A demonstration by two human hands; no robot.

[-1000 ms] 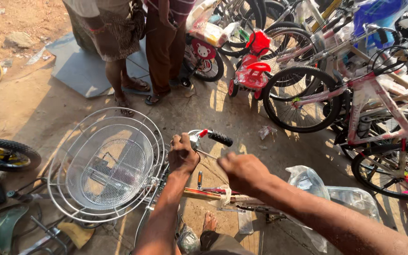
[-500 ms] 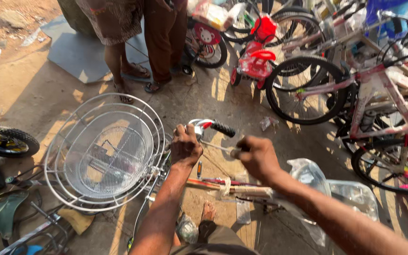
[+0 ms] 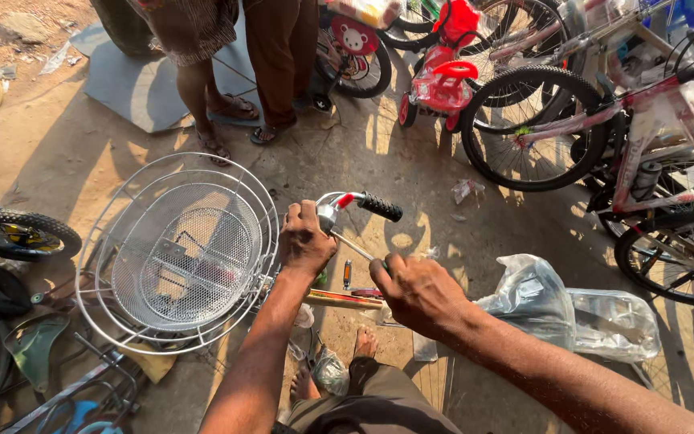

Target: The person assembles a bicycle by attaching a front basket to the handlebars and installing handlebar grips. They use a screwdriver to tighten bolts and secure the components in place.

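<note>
Your left hand is wrapped shut around the chrome handlebar, just inboard of the black rubber grip sleeve with the red lever tip beside it. Left grip: closed on the handlebar.

Your right hand is fisted around a thin metal tool whose shaft runs up and left toward the handlebar clamp. Right grip: closed on the tool. Whether the tip touches the clamp you cannot tell; the left hand hides it.

The handlebar sits just right of the white wire basket, round and mesh-lined, mounted at the front of the bike. The basket's rim is just beside your left wrist.

Below the hands, a wooden stick lies across the ground. Your bare feet show under it.

To the right, a crumpled clear plastic bag on the dirt floor.

Upper frame: two people standing, legs and sandals only. A red toy tricycle and a row of pink and white bicycles are parked behind. A small blue bike's wheel is at far left.
</note>
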